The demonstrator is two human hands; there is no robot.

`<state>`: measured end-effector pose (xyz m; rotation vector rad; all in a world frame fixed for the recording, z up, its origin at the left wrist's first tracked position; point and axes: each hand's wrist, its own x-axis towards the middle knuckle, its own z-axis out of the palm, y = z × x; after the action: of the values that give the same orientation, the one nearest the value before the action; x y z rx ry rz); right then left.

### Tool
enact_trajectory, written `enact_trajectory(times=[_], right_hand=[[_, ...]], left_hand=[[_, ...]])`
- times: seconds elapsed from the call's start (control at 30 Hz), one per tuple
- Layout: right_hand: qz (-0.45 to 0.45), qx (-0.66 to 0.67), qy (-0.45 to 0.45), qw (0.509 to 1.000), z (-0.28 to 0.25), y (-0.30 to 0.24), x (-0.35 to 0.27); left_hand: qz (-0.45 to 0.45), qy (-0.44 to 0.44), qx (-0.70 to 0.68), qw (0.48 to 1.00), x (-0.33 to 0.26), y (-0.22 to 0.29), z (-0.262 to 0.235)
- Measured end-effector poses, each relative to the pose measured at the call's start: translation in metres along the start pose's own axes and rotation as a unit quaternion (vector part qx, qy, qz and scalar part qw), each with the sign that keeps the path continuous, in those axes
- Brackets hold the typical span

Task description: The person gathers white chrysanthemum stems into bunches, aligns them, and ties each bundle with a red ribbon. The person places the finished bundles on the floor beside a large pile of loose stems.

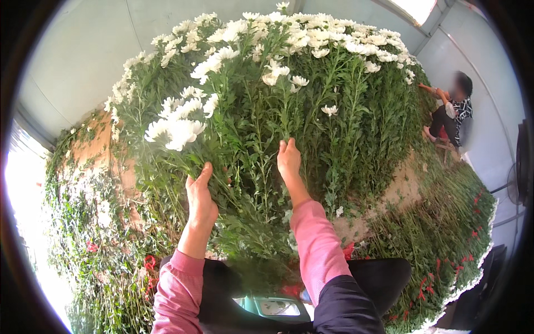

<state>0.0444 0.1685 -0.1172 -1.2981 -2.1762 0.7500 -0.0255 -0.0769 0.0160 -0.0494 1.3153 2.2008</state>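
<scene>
Both hands worked in a tall heap of white chrysanthemum stems.

The bunch of white flowers (178,131) stood just above the left hand (200,197), whose grip was clamped on its green stems; the right hand (289,158) lay fingers together against stems in the big flower heap (334,100). Cut greenery (439,234) crowded the floor on both sides, leaving little open room. Pale walls rose behind; another person (453,108) sat at far right.

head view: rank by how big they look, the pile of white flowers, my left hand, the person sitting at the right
1. pile of white flowers, by far the largest
2. person and left hand: these look about alike, and the hand is far nearer the camera, so unranked
</scene>
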Motion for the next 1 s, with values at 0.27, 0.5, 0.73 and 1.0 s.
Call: enact_trajectory(times=[0.27,0.5,0.73,1.0], right_hand=[[0.062,0.102,-0.136,0.984,-0.061,-0.052,-0.022],[-0.091,0.473,-0.145,0.864,-0.133,-0.093,-0.07],[-0.398,0.094,0.085,0.908,-0.031,-0.109,-0.133],[-0.208,0.008,-0.049,0.977,-0.111,-0.172,-0.132]], left_hand=[[-0.002,0.012,-0.013,1.0,0.012,0.004,-0.027],[-0.043,-0.061,-0.049,0.996,0.006,0.003,-0.014],[0.162,-0.098,-0.089,0.978,-0.004,-0.045,-0.007],[0.04,-0.006,-0.032,0.999,0.012,-0.021,-0.007]])
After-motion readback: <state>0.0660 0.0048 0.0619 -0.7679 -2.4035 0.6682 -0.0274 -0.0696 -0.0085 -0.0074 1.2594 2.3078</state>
